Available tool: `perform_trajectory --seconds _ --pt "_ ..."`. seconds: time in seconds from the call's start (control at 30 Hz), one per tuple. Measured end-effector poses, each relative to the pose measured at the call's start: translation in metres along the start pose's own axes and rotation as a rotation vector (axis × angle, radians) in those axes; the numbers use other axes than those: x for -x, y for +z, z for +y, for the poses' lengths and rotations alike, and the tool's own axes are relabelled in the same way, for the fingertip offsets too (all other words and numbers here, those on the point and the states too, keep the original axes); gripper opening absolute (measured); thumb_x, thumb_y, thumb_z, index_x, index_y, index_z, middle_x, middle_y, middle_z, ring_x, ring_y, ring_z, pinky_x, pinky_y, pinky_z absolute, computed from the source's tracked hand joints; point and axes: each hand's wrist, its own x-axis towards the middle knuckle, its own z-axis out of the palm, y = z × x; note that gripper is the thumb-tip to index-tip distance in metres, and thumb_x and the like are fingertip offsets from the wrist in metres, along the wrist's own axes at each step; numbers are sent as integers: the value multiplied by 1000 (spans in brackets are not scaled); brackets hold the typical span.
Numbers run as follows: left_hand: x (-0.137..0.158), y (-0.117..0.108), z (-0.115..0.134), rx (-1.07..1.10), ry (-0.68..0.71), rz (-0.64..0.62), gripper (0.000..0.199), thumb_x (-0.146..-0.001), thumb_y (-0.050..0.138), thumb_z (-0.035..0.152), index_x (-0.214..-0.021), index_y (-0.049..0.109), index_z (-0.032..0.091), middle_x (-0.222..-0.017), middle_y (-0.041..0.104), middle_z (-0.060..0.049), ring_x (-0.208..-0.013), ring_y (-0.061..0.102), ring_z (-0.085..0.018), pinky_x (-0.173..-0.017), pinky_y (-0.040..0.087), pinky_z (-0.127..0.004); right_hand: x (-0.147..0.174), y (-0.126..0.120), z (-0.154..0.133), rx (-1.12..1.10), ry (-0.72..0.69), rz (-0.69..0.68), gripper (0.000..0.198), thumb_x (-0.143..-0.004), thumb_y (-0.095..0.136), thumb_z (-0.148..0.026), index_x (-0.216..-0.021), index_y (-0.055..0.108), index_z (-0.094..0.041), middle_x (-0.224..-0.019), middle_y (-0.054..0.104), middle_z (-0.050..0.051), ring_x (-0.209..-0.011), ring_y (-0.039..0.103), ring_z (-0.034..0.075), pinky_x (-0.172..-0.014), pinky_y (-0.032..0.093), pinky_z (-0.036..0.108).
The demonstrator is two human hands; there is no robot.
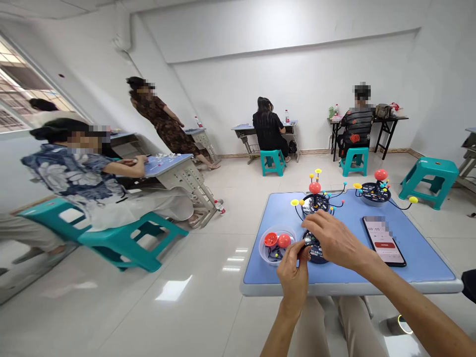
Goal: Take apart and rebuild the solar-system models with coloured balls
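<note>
At the lower right of the frame, our left hand (pixel 294 271) has a pinching grip on a small dark part (pixel 309 239) by the black round base (pixel 318 255), on the blue surface (pixel 278 208). Our right hand (pixel 327 237) curls over it; whether it grasps anything, we cannot tell. We seem to be fitting the part; aligning it comes next, we judge. Our fingers hide its long axis; the base lies flat, face up.
</note>
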Motion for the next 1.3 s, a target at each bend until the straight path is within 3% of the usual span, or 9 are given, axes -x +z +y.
perform_trajectory --seconds 0.1,0.17,0.23,0.37,0.5,0.63,0.83,1.13,1.3 --pt "1 -4 2 -5 -35 24 10 -89 60 27 -94 66 21 -73 67 1 -56 61 -10 -58 54 -24 13 -6 2 -155 128 341 32 -86 38 -2 -110 54 -18 -108 62 13 -96 56 22 -80 47 34" --pt "1 -7 2 -22 -54 56 10 -89 61 28 -93 66 21 -74 68 1 -54 61 -10 -57 53 -24 25 -4 2 -240 286 516 22 -91 42 -10 -104 56 -20 -99 64 10 -84 59 19 -75 49 33" --pt "2 -10 1 -29 -62 78 10 -88 62 28 -94 66 21 -73 68 2 -53 62 -10 -57 53 -24 37 4 0 -326 468 599 10 -91 48 -19 -95 58 -21 -86 64 6 -73 57 17 -68 48 30" --pt "4 -14 2 -35 -77 66 11 -87 63 28 -94 66 21 -75 68 2 -53 62 -10 -57 54 -24 53 33 -6 -690 744 496 18 -88 58 -37 -90 62 -19 -76 64 3 -68 58 17 -61 48 28" --pt "7 -16 6 -6 -71 23 9 -87 63 27 -92 65 21 -74 66 2 -52 61 -9 -54 53 -22 54 54 -14 -1031 823 439 35 -81 64 -50 -93 64 -17 -73 62 2 -59 53 14 -50 42 25" --pt "10 -20 10 17 -56 -11 7 -87 63 24 -93 65 21 -74 66 3 -52 60 -8 -53 53 -20 50 57 -17 -1081 819 469 35 -79 67 -50 -89 66 -17 -70 59 0 -57 48 12 -49 39 23" --pt "12 -25 13 22 -126 -36 9 -88 61 28 -92 65 20 -73 66 2 -52 60 -9 -53 53 -21 49 59 -23 -1202 774 257 34 -76 69 -51 -74 67 -17 -59 53 -3 -50 44 10 -46 38 23" --pt "12 -31 18 81 -196 -111 13 -87 61 28 -95 67 20 -78 68 1 -54 61 -9 -54 53 -22 43 61 -37 -1292 811 336 40 -74 70 -56 -71 62 -17 -63 60 0 -50 50 11 -47 44 25" --pt "6 -41 25 163 -329 -185 12 -85 61 27 -93 65 18 -76 67 0 -53 61 -9 -55 52 -23 43 66 -42 -1325 804 368 37 -76 70 -53 -74 62 -17 -65 61 0 -51 53 11 -49 45 25"
